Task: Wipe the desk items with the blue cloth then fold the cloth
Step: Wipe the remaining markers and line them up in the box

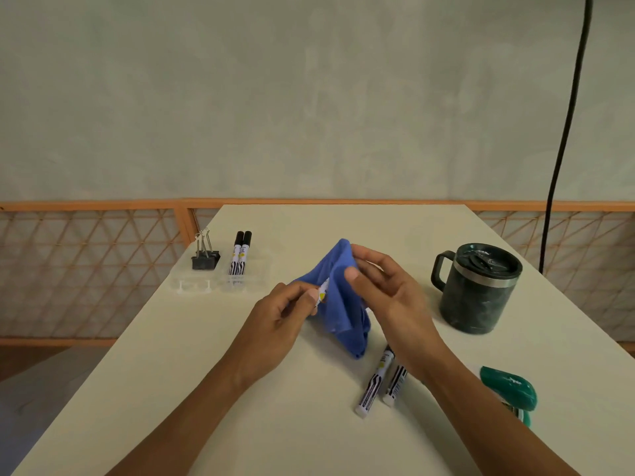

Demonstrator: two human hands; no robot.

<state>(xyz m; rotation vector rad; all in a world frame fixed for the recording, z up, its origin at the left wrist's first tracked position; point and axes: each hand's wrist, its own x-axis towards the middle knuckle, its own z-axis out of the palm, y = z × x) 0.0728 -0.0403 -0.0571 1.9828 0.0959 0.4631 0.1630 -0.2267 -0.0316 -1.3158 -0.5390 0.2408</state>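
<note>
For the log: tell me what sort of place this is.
Likely a home or office desk: markers and a binder clip in a clear tray, a lidded mug on the white table, a bare wall behind.

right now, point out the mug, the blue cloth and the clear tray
mug (477,297), head view, on its dark side wall
blue cloth (340,314), head view, on its middle fold
clear tray (196,285), head view, on its front wall
</note>
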